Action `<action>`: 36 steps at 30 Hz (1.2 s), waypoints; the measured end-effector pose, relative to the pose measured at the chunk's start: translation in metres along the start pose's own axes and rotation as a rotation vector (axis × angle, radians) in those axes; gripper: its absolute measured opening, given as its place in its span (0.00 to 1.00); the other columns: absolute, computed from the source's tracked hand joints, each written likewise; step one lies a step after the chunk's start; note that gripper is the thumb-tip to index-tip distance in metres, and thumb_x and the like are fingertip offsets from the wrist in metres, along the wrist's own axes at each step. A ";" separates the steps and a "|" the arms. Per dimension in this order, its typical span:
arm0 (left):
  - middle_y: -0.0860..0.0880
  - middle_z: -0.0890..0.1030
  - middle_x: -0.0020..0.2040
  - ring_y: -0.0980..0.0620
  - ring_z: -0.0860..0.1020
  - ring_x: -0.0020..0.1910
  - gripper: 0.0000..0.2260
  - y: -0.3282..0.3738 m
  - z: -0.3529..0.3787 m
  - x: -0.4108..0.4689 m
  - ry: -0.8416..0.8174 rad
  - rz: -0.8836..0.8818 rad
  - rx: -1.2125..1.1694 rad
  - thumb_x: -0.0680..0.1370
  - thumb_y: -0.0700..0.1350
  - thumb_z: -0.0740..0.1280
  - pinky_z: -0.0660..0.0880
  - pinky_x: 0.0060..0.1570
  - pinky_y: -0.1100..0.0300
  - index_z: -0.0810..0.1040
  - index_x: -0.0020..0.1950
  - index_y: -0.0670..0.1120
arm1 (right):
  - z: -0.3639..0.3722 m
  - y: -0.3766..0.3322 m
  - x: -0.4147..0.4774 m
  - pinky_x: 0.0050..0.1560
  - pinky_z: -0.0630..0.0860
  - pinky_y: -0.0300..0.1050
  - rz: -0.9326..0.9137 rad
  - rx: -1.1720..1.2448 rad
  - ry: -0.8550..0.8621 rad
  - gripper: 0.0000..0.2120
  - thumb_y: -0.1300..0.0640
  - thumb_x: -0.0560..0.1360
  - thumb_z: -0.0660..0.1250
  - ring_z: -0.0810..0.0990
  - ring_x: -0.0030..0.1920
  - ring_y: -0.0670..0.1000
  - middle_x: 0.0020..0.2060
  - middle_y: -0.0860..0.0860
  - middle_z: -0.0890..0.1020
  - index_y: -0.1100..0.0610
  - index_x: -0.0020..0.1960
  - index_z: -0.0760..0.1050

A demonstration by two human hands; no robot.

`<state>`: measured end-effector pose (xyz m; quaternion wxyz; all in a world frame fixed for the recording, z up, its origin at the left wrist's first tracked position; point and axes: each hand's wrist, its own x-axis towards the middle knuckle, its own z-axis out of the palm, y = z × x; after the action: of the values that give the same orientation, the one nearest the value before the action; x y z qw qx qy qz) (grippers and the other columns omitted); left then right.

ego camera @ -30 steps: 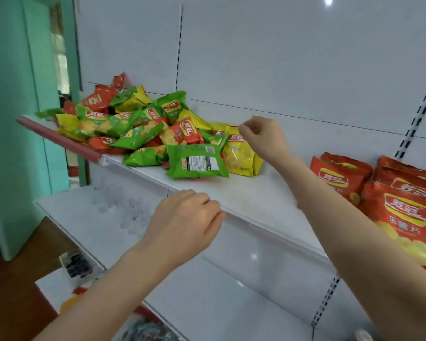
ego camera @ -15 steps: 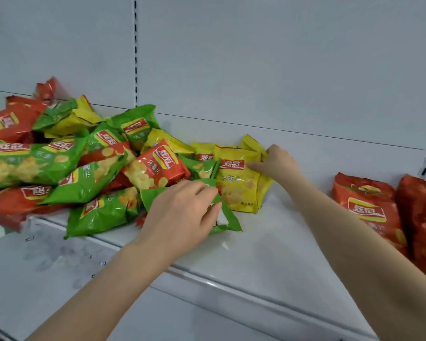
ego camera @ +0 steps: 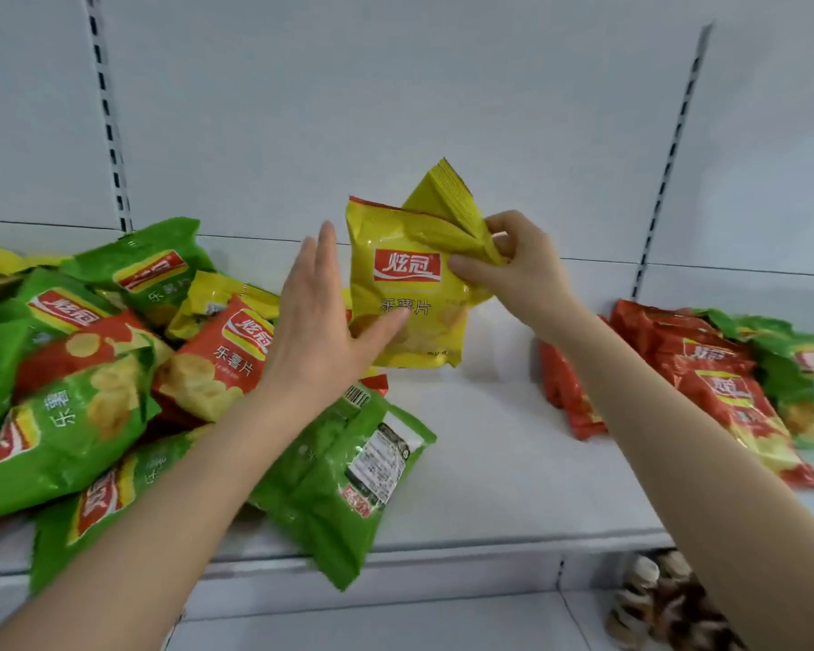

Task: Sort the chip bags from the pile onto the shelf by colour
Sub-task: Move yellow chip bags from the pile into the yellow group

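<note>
My right hand [ego camera: 513, 270] pinches the top corners of yellow chip bags [ego camera: 405, 293], lifted above the white shelf [ego camera: 489, 462]; a second yellow bag [ego camera: 442, 195] sticks up behind the front one. My left hand [ego camera: 320, 321] is open with straight fingers, its thumb touching the lower front of the yellow bag. A mixed pile [ego camera: 90, 368] of green, red and yellow bags covers the shelf's left part. A green bag [ego camera: 344, 467] lies face down under my left forearm, overhanging the shelf's front edge. Red bags [ego camera: 706, 382] lie at the right.
A green bag [ego camera: 804, 373] lies behind the red ones at the far right. Slotted uprights [ego camera: 109, 115] run up the white back panel. A lower shelf [ego camera: 395, 622] holds dark packets [ego camera: 663, 603] at the bottom right.
My right hand has lifted the yellow bags off the shelf. My left hand left the green bag and rose, open, to the yellow bag. The view shifted right.
</note>
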<state>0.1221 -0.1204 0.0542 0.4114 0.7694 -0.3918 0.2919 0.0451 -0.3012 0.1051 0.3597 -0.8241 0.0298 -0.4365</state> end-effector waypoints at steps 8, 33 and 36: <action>0.50 0.67 0.71 0.54 0.68 0.68 0.44 -0.018 -0.029 0.040 0.101 0.100 -0.285 0.68 0.65 0.64 0.67 0.64 0.62 0.51 0.77 0.47 | 0.015 -0.044 0.019 0.38 0.79 0.42 -0.126 0.344 -0.130 0.12 0.65 0.74 0.67 0.82 0.37 0.46 0.40 0.52 0.81 0.52 0.51 0.70; 0.43 0.76 0.60 0.45 0.74 0.59 0.30 -0.059 -0.065 0.050 0.452 -0.231 0.009 0.67 0.50 0.77 0.69 0.53 0.57 0.70 0.63 0.41 | 0.107 0.036 0.072 0.55 0.71 0.45 -0.033 -0.204 -0.188 0.15 0.54 0.76 0.65 0.77 0.56 0.53 0.54 0.55 0.80 0.59 0.60 0.74; 0.47 0.76 0.58 0.48 0.75 0.57 0.31 -0.063 -0.068 0.043 0.433 -0.253 -0.030 0.66 0.48 0.79 0.71 0.54 0.54 0.69 0.63 0.42 | 0.123 0.056 0.062 0.57 0.70 0.49 -0.022 -0.573 -0.382 0.24 0.50 0.75 0.67 0.72 0.62 0.56 0.62 0.55 0.75 0.58 0.67 0.68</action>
<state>0.1889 -0.0549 0.0955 0.5305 0.7255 -0.1995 0.3904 0.1890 -0.2953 0.0694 0.1082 -0.9588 0.0745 -0.2519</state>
